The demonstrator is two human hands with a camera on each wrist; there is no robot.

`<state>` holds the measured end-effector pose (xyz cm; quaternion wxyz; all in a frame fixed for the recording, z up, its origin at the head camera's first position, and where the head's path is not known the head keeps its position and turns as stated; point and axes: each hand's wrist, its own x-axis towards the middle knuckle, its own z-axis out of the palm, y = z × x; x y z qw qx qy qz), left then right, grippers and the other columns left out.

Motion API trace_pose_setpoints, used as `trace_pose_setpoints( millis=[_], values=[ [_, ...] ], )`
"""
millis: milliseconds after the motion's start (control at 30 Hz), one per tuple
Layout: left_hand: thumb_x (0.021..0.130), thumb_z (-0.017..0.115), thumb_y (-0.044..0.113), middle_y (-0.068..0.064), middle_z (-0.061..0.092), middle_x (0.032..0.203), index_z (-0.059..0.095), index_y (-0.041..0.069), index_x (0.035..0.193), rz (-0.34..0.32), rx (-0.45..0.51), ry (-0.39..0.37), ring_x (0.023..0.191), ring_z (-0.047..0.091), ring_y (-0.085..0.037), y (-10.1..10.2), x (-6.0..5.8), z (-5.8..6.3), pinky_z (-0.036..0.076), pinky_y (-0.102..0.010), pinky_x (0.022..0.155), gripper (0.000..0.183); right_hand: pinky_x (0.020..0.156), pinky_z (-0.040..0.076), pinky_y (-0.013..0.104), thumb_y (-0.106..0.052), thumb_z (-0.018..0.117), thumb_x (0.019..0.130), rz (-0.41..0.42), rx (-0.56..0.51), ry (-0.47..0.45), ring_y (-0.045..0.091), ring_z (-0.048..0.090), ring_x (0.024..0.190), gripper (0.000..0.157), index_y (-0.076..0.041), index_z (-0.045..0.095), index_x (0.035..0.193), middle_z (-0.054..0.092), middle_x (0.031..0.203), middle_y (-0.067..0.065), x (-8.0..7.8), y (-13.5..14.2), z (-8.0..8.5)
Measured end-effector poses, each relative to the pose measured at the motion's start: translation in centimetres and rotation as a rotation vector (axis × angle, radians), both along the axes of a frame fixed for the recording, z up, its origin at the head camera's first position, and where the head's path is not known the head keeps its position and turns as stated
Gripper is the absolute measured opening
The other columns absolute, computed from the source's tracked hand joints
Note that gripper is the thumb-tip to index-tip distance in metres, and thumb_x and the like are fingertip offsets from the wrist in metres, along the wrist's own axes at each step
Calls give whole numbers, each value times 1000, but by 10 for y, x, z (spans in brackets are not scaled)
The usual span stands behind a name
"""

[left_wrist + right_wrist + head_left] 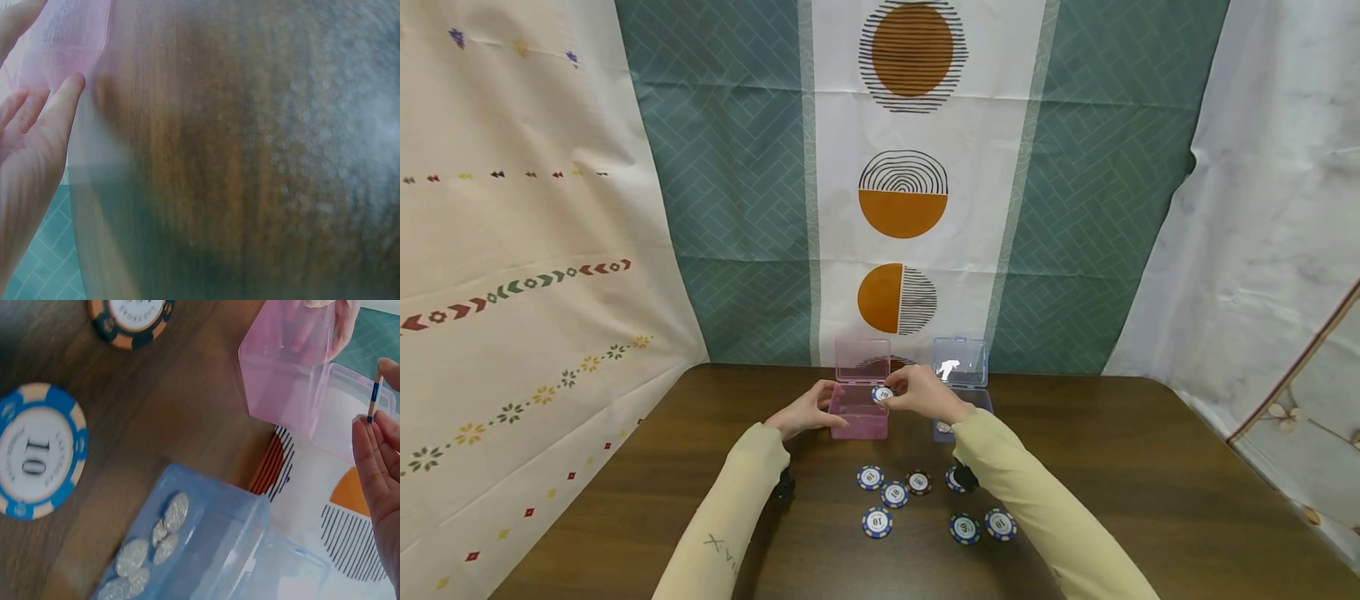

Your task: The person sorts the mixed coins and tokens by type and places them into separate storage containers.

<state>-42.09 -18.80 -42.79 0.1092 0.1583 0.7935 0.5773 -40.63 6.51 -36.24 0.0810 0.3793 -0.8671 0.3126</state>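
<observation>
A pink see-through plastic box (860, 428) with its lid raised stands at the back of the table. My left hand (805, 411) holds it at its left side, thumb along the front; the left wrist view shows fingers against the pink wall. Over the box's right part, my right hand (925, 393) pinches a blue-and-white poker chip (883, 394) marked 10. Seen edge-on in the right wrist view, the chip (375, 400) sits between thumb and fingertips. Nearby stands an open bluish see-through box (206, 506), holding several silvery oval pieces (131, 556).
Several poker chips lie on the brown wooden table (1097, 467) in front of the boxes: blue ones such as one chip (877, 522), a black-and-orange chip (918, 482) and a dark one with green (964, 528). A patterned curtain (745, 208) hangs right behind the table.
</observation>
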Motion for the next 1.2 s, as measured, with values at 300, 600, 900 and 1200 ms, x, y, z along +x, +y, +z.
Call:
trace_pose_setpoints(
  millis=[300,600,900,1200],
  values=[
    [76,73,11,-15,31,137,30,6,130,-7,-28,10,127,24,-36,0,0,1,31,-51,93,69,58,47,22,-13,75,75,-54,-13,-48,12,55,65,23,1,67,92,60,75,0,-4,-11,-5],
    [79,69,6,-15,30,138,29,5,130,-12,-31,11,128,23,-36,2,-1,1,30,-50,94,65,61,47,22,-15,74,75,-84,-7,-75,12,56,70,25,1,66,93,62,83,4,-7,-18,-13],
    [79,69,4,-20,28,138,28,5,128,-37,1,8,127,22,-38,3,-1,4,30,-52,93,64,66,48,24,-10,72,77,-79,-17,-71,16,60,75,29,4,64,100,64,88,12,-7,-17,-11],
    [77,72,9,-15,31,137,31,6,128,-9,-35,18,127,24,-36,0,-1,0,31,-53,92,66,69,48,25,-10,72,77,-71,-42,-83,17,60,80,28,2,63,101,62,93,8,-6,-11,-8]
  ],
)
